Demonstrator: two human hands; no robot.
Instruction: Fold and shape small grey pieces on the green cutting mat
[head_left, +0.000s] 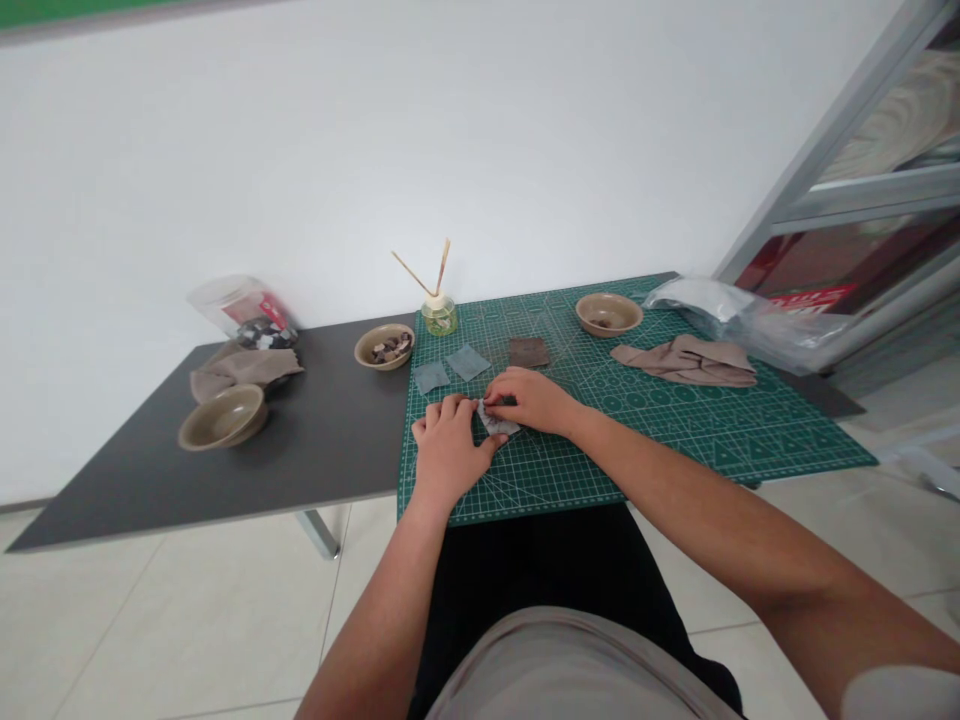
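A grey table (330,450) carries a green cutting mat (675,445); the red label (271,308) on the plastic tub (225,303) is unreadable. Close to the mat's near edge, the left hand (450,452) and right hand (529,400) grip a small speckled scrap (499,423) between them.

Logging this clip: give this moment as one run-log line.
left hand: holds speckled piece | right hand: holds same piece | over green cutting mat

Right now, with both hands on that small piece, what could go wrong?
The small patterned piece between the left hand and right hand might slip, as little of it shows past the fingers. The green cutting mat seems to overhang the front edge of the table, so pressing there could shift it. The two blue-grey squares lie loose nearby and could get nudged.
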